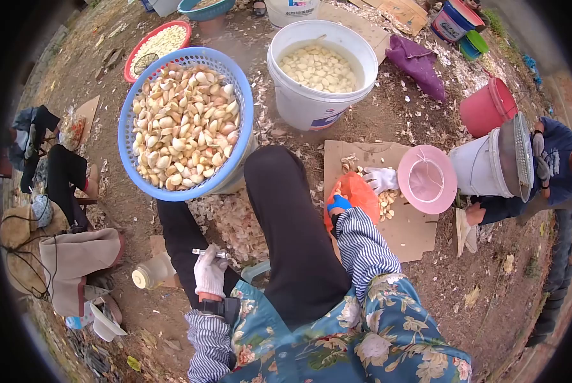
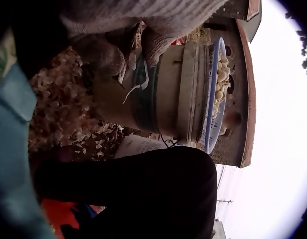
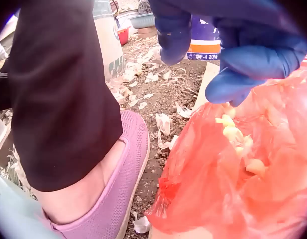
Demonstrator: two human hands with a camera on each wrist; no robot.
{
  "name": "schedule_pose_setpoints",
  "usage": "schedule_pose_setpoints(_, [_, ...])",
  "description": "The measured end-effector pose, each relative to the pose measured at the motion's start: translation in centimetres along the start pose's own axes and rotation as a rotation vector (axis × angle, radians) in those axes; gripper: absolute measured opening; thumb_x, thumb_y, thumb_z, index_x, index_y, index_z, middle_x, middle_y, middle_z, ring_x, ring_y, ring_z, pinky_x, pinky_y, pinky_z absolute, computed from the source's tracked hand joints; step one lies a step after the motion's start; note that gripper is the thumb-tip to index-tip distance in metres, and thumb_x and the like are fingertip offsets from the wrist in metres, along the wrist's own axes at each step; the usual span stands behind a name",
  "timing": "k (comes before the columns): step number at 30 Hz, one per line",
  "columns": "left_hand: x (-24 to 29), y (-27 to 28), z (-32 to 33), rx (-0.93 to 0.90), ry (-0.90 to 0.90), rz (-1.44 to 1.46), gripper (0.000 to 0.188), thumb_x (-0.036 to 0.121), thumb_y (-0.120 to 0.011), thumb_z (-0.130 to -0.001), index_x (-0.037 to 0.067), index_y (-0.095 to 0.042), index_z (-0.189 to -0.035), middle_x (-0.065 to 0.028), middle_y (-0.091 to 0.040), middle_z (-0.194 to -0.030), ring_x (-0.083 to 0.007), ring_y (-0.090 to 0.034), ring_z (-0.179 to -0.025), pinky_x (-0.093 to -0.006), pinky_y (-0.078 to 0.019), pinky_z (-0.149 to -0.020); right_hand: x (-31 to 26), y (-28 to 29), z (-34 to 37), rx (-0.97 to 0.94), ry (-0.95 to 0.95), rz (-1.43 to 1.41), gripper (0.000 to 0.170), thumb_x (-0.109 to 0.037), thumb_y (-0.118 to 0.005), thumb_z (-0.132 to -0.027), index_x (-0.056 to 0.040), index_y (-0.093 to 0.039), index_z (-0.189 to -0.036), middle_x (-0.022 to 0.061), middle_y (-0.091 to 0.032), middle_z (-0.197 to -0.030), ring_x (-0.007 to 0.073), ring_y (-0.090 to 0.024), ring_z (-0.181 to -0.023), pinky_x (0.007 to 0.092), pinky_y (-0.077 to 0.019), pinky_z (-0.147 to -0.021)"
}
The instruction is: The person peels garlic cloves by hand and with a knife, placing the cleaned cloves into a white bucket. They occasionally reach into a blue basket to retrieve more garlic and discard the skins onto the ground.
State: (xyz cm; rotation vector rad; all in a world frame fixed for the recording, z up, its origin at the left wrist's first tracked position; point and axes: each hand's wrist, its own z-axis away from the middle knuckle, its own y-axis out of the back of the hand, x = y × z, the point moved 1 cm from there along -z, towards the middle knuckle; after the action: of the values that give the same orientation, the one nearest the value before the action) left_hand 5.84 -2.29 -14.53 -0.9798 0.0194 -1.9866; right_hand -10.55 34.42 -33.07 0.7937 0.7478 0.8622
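Note:
My left hand [image 1: 209, 274], in a white knit glove, grips a slim pale tool [image 1: 212, 253] with dark marks, held above my left thigh. The left wrist view shows the glove [image 2: 166, 20] from close up, with the tool's narrow pointed end below the fingers. My right hand [image 1: 339, 204], in a blue glove, is over an orange-red plastic bag [image 1: 362, 195]. In the right wrist view its loosely bent blue fingers [image 3: 255, 62] hold nothing, just above the bag's opening. Peeled garlic cloves [image 3: 235, 137] lie inside the bag.
A blue basket [image 1: 249, 102] heaped with garlic cloves stands ahead on a bucket. Beyond my knee is a white bucket [image 1: 286, 105] of cloves in water. Cardboard [image 1: 420, 239] at right bears an empty white glove [image 1: 380, 179] and a pink basin [image 1: 449, 182]. People sit both sides.

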Motion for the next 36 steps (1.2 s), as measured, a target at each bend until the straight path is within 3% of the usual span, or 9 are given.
schedule_pose_setpoints(3, [-0.2, 0.4, -0.3, -0.037, -0.004, -0.025, 0.008, 0.015, -0.059, -0.090, 0.007, -0.058, -0.092, -0.0033, -0.058, -0.084, -0.0138, -0.051, -0.069, -0.0265, -0.0378, -0.056, 3.2, -1.3, -2.2, 0.040, 0.081, -0.191, 0.037, -0.025, -0.064, -0.080, -0.0121, -0.065, -0.115, 0.0177, -0.068, -0.097, 0.0319, -0.065, -0.091, 0.0376, -0.0503, -0.080])
schedule_pose_setpoints(5, [-0.2, 0.3, -0.4, -0.032, 0.000, -0.030, 0.008, 0.015, -0.059, -0.090, 0.007, -0.057, -0.092, -0.0034, -0.058, -0.084, -0.0141, -0.051, -0.069, -0.0268, -0.0378, -0.056, 5.7, -0.5, -2.1, 0.217, 0.194, -0.562, 0.025, -0.011, -0.059, -0.082, -0.0063, -0.068, -0.105, 0.0083, -0.066, -0.074, 0.0153, -0.059, -0.059, 0.0290, -0.0474, -0.056])
schedule_pose_setpoints(13, [-0.5, 0.4, -0.9, -0.051, 0.014, -0.020, 0.008, 0.014, -0.058, -0.090, 0.006, -0.056, -0.091, -0.0044, -0.057, -0.084, -0.0146, -0.051, -0.069, -0.0267, -0.0377, -0.057, 10.8, 1.5, 0.5, 0.116, -0.111, -1.295, 0.018, -0.007, -0.061, -0.083, -0.0003, -0.068, -0.098, 0.0047, -0.061, -0.065, 0.0101, -0.054, -0.051, 0.0239, -0.0398, -0.045])
schedule_pose_setpoints(16, [-0.5, 0.3, -0.7, -0.021, 0.002, -0.040, 0.013, 0.014, -0.062, -0.087, 0.005, -0.057, -0.094, -0.0044, -0.058, -0.083, -0.0144, -0.053, -0.068, -0.0266, -0.0384, -0.055, 8.2, 1.8, 1.7, -0.015, 0.050, -1.270, 0.021, -0.007, -0.062, -0.083, 0.0002, -0.066, -0.102, 0.0043, -0.062, -0.067, 0.0098, -0.054, -0.052, 0.0237, -0.0414, -0.046])
schedule_pose_setpoints(20, [-0.6, 0.2, -1.1, -0.010, 0.023, -0.029, 0.014, 0.012, -0.063, -0.086, 0.005, -0.057, -0.097, -0.0037, -0.058, -0.083, -0.0141, -0.054, -0.069, -0.0269, -0.0387, -0.055, 8.6, -1.5, 0.8, -0.250, -0.044, -0.670, 0.034, -0.004, -0.055, -0.080, -0.0001, -0.062, -0.113, 0.0092, -0.063, -0.072, 0.0174, -0.061, -0.058, 0.0298, -0.0504, -0.057])
schedule_pose_setpoints(24, [-0.7, 0.7, -0.7, -0.004, -0.001, -0.011, 0.012, 0.012, -0.062, -0.087, 0.006, -0.057, -0.096, -0.0036, -0.058, -0.083, -0.0144, -0.054, -0.070, -0.0273, -0.0382, -0.055, 8.0, -0.4, 2.7, 0.060, 0.217, -0.346, 0.046, -0.007, -0.057, -0.077, -0.0143, -0.059, -0.122, 0.0121, -0.063, -0.095, 0.0265, -0.063, -0.085, 0.0354, -0.0499, -0.078])
schedule_pose_setpoints(31, [-0.7, 0.3, -1.0, -0.014, 0.015, -0.045, 0.011, 0.013, -0.062, -0.088, 0.006, -0.058, -0.095, -0.0032, -0.058, -0.082, -0.0145, -0.053, -0.068, -0.0277, -0.0377, -0.055, 9.6, 2.0, -1.2, 0.184, 0.178, 0.058, 0.065, -0.009, -0.059, -0.075, -0.0170, -0.043, -0.137, 0.0145, -0.045, -0.136, 0.0316, -0.053, -0.116, 0.0366, -0.0449, -0.094])
schedule_pose_setpoints(35, [-0.8, -0.1, -0.8, 0.018, 0.015, -0.053, 0.011, 0.014, -0.062, -0.088, 0.006, -0.058, -0.095, -0.0034, -0.058, -0.082, -0.0143, -0.052, -0.067, -0.0276, -0.0372, -0.054, 8.5, 7.0, -1.3, 0.190, -0.029, -0.342, 0.075, -0.009, -0.058, -0.075, -0.0173, -0.030, -0.144, 0.0172, -0.034, -0.145, 0.0344, -0.044, -0.126, 0.0379, -0.0408, -0.100])
schedule_pose_setpoints(36, [-0.9, 0.0, -0.9, 0.010, 0.020, -0.048, 0.011, 0.014, -0.062, -0.088, 0.006, -0.058, -0.095, -0.0034, -0.058, -0.082, -0.0143, -0.052, -0.067, -0.0275, -0.0371, -0.054, 9.8, 5.9, -2.3, 0.360, 0.069, -0.322, 0.070, -0.010, -0.060, -0.075, -0.0139, -0.037, -0.142, 0.0203, -0.045, -0.137, 0.0355, -0.050, -0.120, 0.0389, -0.0427, -0.098])
